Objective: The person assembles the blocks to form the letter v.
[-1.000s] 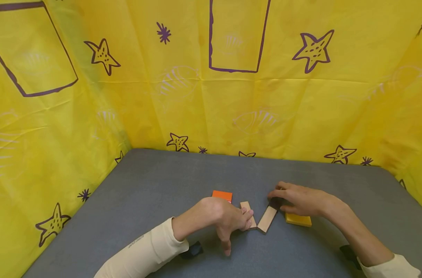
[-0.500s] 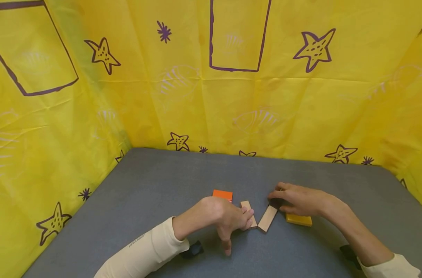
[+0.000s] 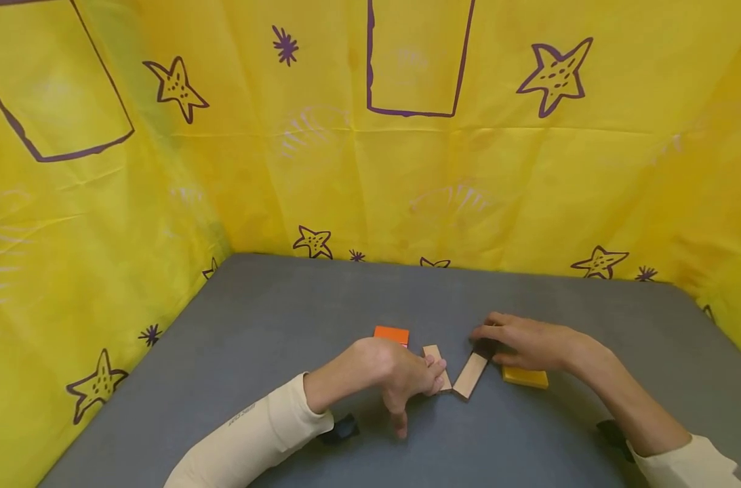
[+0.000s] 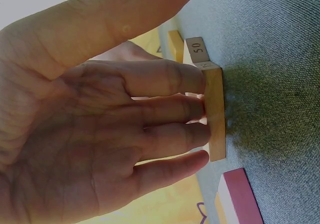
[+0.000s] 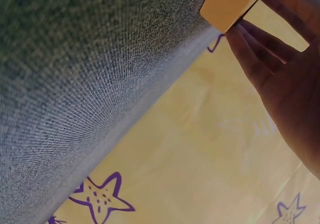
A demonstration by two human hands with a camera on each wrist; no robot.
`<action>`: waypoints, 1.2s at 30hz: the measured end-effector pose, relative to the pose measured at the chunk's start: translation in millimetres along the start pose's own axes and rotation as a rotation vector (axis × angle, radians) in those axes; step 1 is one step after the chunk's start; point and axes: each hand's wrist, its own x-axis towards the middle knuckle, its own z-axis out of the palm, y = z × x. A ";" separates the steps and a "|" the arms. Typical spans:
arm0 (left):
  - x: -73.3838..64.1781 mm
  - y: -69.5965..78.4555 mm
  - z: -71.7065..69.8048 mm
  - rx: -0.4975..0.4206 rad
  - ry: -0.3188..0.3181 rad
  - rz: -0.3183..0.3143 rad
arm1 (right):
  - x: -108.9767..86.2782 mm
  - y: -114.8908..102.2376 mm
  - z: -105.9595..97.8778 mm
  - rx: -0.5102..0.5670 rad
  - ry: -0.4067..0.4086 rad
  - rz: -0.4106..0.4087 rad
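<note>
Two plain wooden blocks lie on the grey table in a V, their near ends meeting: a left wooden block point(image 3: 432, 353) and a right wooden block point(image 3: 470, 377). My left hand point(image 3: 407, 376) touches the left one with extended fingertips, its thumb held away; the left wrist view shows those fingers against the block's side point(image 4: 216, 116). Curled over the far end of the right block is my right hand point(image 3: 531, 342), fingers and thumb on either side; that end is in dark shadow. A yellow block point(image 3: 525, 377) lies beside the right thumb and covers the right fingertips in the right wrist view.
An orange block point(image 3: 391, 333) sits behind the left wrist, with a pink one partly hidden near it; the pink block point(image 4: 242, 196) shows in the left wrist view. Yellow patterned cloth point(image 3: 437, 169) hangs along the table's back and sides.
The head view has tilted slightly, so everything sits a little higher in the frame. Both hands and the blocks keep their places relative to each other.
</note>
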 end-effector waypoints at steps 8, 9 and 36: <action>-1.3 -0.8 0.1 -0.012 0.001 -0.001 | 0.9 -0.6 -2.7 0.002 -0.015 0.024; -1.3 -1.0 -0.2 -0.016 0.000 0.000 | 0.5 -0.6 -3.5 0.002 -0.010 0.024; -0.3 0.4 3.4 -0.029 -0.004 0.010 | -30.7 -12.2 -30.2 0.261 -0.313 0.178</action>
